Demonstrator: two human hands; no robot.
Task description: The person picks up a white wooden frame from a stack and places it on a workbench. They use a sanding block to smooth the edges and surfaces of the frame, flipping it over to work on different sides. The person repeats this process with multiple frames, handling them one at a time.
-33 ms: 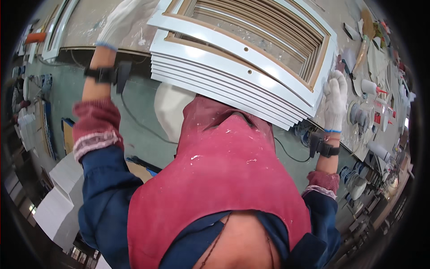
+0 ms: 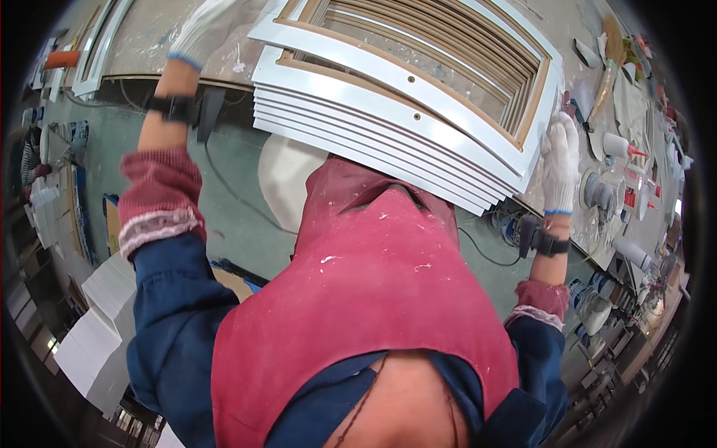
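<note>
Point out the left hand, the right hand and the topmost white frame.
Left hand (image 2: 203, 36), head view: white glove's middle.
Right hand (image 2: 559, 163), head view: white glove's middle.
Topmost white frame (image 2: 373, 64), head view: its near rail.

A grey-green floor (image 2: 239, 243) spreads beneath the white-spattered, brownish-grey worktable (image 2: 146, 48).
</note>
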